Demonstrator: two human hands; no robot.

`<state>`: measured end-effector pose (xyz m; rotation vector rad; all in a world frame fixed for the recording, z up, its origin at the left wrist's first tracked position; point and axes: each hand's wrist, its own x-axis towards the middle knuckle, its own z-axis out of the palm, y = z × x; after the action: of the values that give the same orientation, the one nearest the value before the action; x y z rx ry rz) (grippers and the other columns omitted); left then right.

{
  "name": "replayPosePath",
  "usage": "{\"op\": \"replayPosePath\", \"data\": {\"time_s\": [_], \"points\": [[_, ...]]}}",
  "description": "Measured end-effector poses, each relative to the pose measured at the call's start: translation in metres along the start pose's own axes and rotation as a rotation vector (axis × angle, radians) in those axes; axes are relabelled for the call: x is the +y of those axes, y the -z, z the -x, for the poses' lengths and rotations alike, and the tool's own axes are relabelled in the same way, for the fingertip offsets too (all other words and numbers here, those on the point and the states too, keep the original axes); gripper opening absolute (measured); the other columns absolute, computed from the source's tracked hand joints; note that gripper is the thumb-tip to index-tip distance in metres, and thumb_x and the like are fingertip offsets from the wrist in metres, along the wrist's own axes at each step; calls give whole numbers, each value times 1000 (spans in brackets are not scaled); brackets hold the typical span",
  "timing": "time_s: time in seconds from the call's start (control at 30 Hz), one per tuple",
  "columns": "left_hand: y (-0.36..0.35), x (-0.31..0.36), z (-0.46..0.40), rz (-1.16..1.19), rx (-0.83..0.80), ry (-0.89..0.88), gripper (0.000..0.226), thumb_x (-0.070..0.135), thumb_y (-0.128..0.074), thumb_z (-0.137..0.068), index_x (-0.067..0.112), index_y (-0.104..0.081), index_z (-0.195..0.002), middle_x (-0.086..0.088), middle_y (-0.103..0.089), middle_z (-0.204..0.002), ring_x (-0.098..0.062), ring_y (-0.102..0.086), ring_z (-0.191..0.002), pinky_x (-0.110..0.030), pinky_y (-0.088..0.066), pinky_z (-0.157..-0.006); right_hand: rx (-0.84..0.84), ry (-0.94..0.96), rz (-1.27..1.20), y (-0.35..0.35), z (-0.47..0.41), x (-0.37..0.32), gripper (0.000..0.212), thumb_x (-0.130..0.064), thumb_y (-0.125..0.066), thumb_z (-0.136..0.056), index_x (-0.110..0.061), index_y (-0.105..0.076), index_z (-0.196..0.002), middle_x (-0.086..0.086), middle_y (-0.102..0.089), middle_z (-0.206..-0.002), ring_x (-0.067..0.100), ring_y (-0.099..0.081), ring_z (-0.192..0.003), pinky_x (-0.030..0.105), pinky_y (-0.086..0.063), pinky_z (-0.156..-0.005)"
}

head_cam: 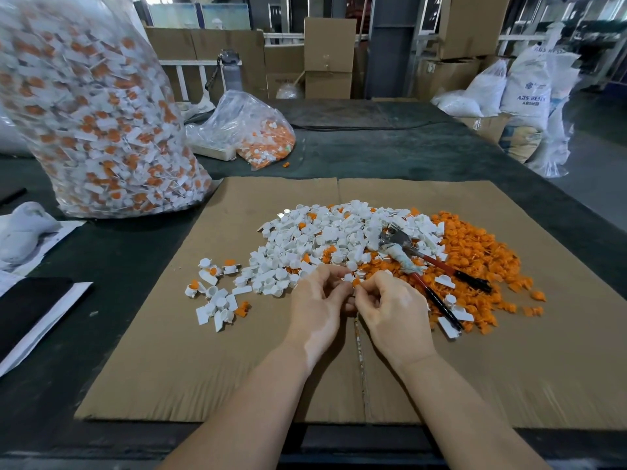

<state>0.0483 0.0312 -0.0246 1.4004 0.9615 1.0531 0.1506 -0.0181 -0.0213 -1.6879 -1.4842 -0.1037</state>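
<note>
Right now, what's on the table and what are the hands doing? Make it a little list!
hands: left hand and right hand meet over the cardboard sheet
held: a white piece and an orange plug, pinched between their fingertips
piles: white pile left, orange pile right, touching
tool: red-handled pliers lying across both piles
bags: big bag far left, small bag behind the sheet, both holding white and orange parts
</note>
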Motion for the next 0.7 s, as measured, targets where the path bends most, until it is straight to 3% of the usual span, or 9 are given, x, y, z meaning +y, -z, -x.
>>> {"op": "replayPosePath", "data": {"time_s": [0.3, 0.5, 0.6, 0.7], "points": [[2, 0, 0, 30, -1, 13, 18, -2, -52, -92, 12, -62, -98, -6, -63, -74, -14, -62, -63, -28, -56, -70, -8, 44, -1, -1, 0, 1, 17, -4, -71, -79, -3, -60, -66, 6, -58, -58, 23, -53, -54, 33, -44, -50], [1, 2, -1, 93, 27, 26, 19, -1, -50, -93, 11, -63, -99, -9, -59, -70, -9, -57, -56, -20, -52, -62, -17, 50, -111, 2, -2, 2, 6, -13, -70, -82, -7, -67, -83, 1, -63, -72, 15, -56, -71, 27, -47, -63], [1, 2, -1, 107, 15, 36, 18, -1, -50, -94, 10, -63, -100, -8, -59, -68, -9, -56, -55, -23, -52, -62, -18, 83, -129, 3, -3, 2, 21, -8, -70, -81, -6, -68, -102, 3, -62, -81, 16, -55, -78, 29, -48, -72], [1, 3, -1, 104, 11, 32, 21, -2, -50, -93, 12, -64, -98, -5, -60, -65, -9, -58, -55, -21, -52, -60, -14, 98, -174, 4, -4, 1, 25, -3, -69, -81, -8, -69, -106, 3, -63, -85, 16, -56, -83, 31, -49, -78]]}}
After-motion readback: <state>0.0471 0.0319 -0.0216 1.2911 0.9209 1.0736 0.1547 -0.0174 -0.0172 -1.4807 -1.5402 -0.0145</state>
